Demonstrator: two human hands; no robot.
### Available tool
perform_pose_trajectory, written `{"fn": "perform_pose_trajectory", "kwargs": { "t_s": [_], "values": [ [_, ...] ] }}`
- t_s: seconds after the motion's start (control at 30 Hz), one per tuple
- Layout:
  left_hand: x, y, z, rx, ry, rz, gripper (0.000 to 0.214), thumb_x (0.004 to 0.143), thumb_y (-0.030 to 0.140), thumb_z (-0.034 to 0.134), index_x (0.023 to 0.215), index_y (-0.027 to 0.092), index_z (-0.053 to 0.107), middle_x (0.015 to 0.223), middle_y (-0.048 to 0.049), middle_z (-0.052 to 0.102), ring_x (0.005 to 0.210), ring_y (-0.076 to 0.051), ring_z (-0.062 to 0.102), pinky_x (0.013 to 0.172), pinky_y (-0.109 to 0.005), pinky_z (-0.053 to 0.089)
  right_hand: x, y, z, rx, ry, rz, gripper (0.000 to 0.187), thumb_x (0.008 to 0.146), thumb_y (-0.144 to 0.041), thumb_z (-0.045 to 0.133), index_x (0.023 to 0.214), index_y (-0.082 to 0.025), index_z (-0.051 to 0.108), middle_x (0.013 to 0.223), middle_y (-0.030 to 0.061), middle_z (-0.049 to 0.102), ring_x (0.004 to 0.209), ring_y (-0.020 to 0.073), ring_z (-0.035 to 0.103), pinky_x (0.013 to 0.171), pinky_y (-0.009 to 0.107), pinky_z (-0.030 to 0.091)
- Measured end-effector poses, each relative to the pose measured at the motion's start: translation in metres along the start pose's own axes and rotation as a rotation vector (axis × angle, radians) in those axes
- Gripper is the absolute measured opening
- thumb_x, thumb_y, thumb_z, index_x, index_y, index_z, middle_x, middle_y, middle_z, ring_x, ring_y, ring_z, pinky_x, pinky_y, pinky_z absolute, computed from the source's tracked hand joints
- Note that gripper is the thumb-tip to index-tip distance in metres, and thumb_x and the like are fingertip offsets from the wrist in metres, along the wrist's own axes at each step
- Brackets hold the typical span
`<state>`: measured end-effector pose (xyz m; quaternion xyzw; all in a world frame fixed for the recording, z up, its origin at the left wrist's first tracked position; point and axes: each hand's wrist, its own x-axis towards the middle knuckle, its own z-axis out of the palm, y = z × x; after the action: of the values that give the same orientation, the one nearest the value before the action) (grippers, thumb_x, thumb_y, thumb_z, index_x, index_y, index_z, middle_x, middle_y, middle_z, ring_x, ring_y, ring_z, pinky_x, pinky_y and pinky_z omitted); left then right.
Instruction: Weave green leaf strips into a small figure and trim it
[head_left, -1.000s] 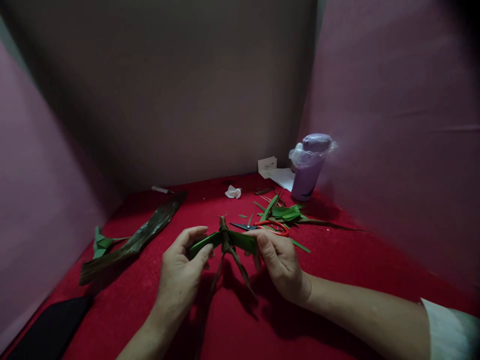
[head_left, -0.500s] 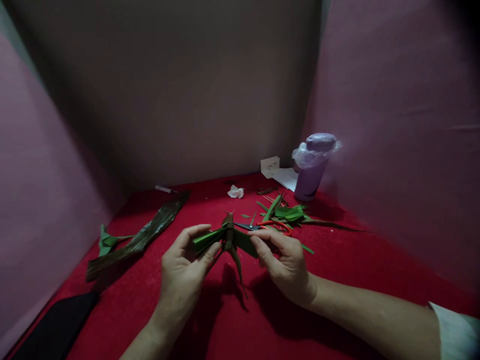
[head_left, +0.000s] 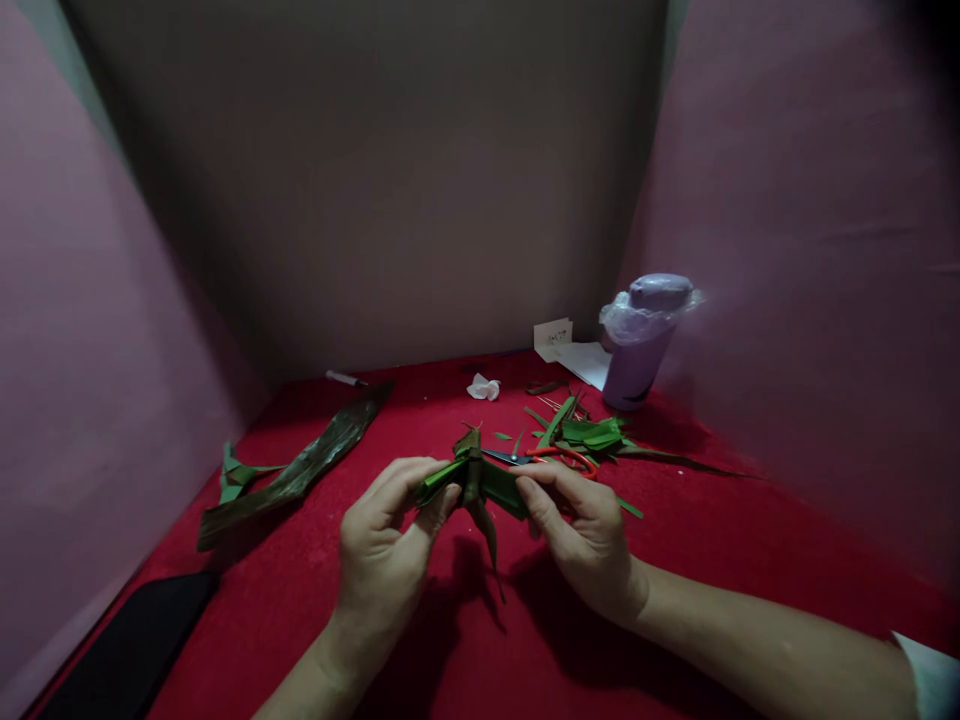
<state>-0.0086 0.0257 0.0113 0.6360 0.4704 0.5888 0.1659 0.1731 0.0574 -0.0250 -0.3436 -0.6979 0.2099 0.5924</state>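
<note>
Between my two hands, above the red cloth, is a folded leaf figure (head_left: 472, 478) with a brownish middle, green wing-like sides and a thin tail hanging down. My left hand (head_left: 394, 535) pinches its left green side between thumb and fingers. At the other side, my right hand (head_left: 589, 530) grips the right green wing by its outer edge. Just behind the figure lie scissors (head_left: 574, 458) with red-orange handles, partly hidden by the right hand and the leaf.
Leaf scraps (head_left: 592, 433) lie beyond the scissors, near a purple tumbler (head_left: 637, 355) and white papers (head_left: 585, 362). A crumpled tissue (head_left: 484, 387), a pen (head_left: 345, 378), a long dark leaf (head_left: 307, 465), another folded leaf piece (head_left: 236, 475) and a black flat object (head_left: 127, 650) are also around.
The whole view has shifted, so everything appears slightly farther right. Both hands keep hold of the leaf figure, which looks tilted a little differently.
</note>
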Motion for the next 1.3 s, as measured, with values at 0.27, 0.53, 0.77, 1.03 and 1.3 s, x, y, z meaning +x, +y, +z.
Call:
{"fn": "perform_pose_trajectory", "kwargs": {
  "t_s": [0.27,0.53,0.77,1.03,1.3],
  "values": [
    [-0.001,0.000,-0.001,0.052,-0.016,0.083,0.010,0.079,0.018,0.066,0.087,0.022,0.070,0.087,-0.0023,0.067,0.080,-0.015,0.063,0.070,-0.025,0.051,0.001,-0.001,-0.001,-0.012,-0.008,-0.039,0.013,0.087,-0.019,0.055,0.089,-0.017,0.067,0.065,0.0020,0.065,0.052,0.0117,0.057,0.048,0.023,0.045],
    [-0.004,-0.002,-0.002,0.080,-0.067,0.108,0.019,0.080,0.016,0.066,0.097,0.025,0.068,0.095,-0.0018,0.066,0.086,-0.015,0.063,0.077,-0.027,0.051,-0.001,0.005,0.004,-0.014,-0.037,-0.013,0.013,0.083,-0.017,0.062,0.094,-0.017,0.068,0.075,0.0045,0.070,0.064,0.0161,0.065,0.059,0.027,0.052],
    [-0.007,0.004,-0.007,0.024,-0.188,0.112,0.032,0.081,0.021,0.065,0.113,0.028,0.063,0.111,-0.0042,0.065,0.103,-0.020,0.061,0.081,-0.028,0.051,0.001,0.008,0.002,-0.032,-0.029,0.050,0.012,0.086,-0.021,0.061,0.093,-0.017,0.069,0.072,0.0029,0.067,0.059,0.0138,0.060,0.056,0.027,0.049],
    [-0.004,0.006,-0.009,0.003,-0.244,0.147,0.035,0.085,0.015,0.059,0.117,0.029,0.062,0.117,-0.0037,0.064,0.108,-0.020,0.059,0.086,-0.030,0.050,0.004,0.010,0.002,-0.009,0.005,0.049,0.010,0.085,-0.018,0.061,0.092,-0.017,0.068,0.074,0.0030,0.068,0.060,0.0134,0.060,0.057,0.026,0.048],
    [-0.003,0.010,-0.005,0.094,-0.216,0.246,0.035,0.082,0.010,0.059,0.113,0.024,0.063,0.112,-0.0042,0.066,0.104,-0.017,0.061,0.089,-0.028,0.049,0.008,0.009,0.001,-0.036,0.019,-0.007,0.010,0.085,-0.016,0.061,0.091,-0.017,0.069,0.071,0.0021,0.067,0.059,0.0126,0.059,0.056,0.025,0.046]
  ]
}}
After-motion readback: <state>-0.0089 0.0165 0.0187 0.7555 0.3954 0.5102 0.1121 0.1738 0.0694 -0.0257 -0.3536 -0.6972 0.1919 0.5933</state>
